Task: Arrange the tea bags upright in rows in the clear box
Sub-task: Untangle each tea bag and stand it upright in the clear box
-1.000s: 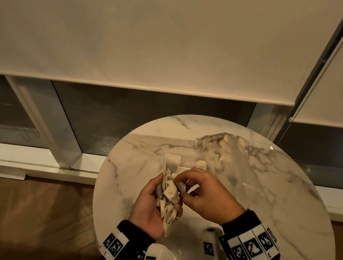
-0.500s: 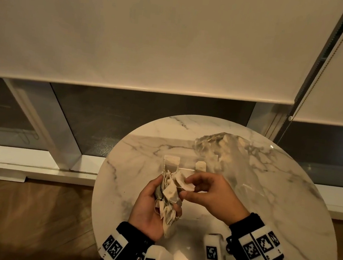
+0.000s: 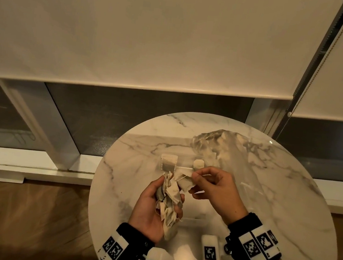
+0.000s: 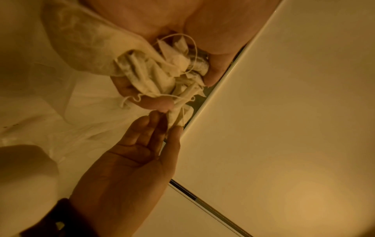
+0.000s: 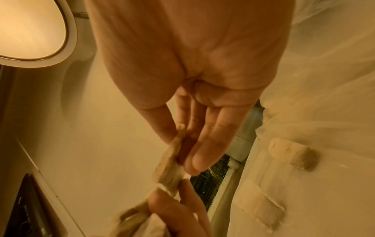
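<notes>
My left hand [image 3: 158, 201] grips a crumpled bunch of pale tea bags [image 3: 169, 202] with loose strings, held above the round marble table [image 3: 280, 217]. The same bunch [image 4: 154, 75] fills my left palm in the left wrist view. My right hand [image 3: 211, 187] pinches one tea bag [image 3: 185, 182] between thumb and fingers, just right of the bunch; that tea bag [image 5: 170, 166] shows blurred in the right wrist view. Behind my hands stands the clear box [image 3: 183, 168], with one tea bag [image 3: 169, 161] upright at its left and another [image 3: 198, 165] at its right.
A crumpled clear plastic bag [image 3: 224, 148] holding more tea bags lies at the back right of the table. The table stands against a window with a lowered roller blind [image 3: 135, 29]. Wooden floor [image 3: 17, 219] lies to the left.
My right hand has drawn one tea bag out of the bunch and moved it up and to the right. The left hand has kept its grip and place.
</notes>
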The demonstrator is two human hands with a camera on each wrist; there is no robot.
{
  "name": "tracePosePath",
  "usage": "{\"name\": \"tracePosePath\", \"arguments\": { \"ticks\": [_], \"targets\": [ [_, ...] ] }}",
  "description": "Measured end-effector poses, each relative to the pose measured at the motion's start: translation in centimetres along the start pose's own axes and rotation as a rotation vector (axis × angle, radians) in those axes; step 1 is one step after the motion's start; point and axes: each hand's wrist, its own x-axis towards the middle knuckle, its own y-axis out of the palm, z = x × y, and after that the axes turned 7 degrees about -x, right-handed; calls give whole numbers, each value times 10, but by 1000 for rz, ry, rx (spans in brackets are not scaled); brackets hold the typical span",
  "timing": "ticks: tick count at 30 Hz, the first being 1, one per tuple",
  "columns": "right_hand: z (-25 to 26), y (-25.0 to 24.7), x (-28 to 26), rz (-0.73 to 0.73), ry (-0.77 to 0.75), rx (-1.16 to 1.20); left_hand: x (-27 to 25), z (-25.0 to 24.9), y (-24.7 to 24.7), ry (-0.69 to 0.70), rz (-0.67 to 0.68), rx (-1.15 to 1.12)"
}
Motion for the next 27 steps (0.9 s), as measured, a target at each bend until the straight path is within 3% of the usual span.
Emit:
{"name": "tracePosePath", "arguments": {
  "ticks": [11, 22, 24, 27],
  "targets": [
    [-6, -8, 24, -119, -60, -44, -1, -4, -5, 37, -52, -35],
    [6, -21, 99, -67, 6, -331, -12, -30, -14, 104, -101, -109],
    [5, -18, 108, -20, 23, -439, -13, -35, -17, 136, -115, -112],
    [8, -1, 116, 188, 67, -585, -14, -43, -21, 152, -142, -127]
  ]
}}
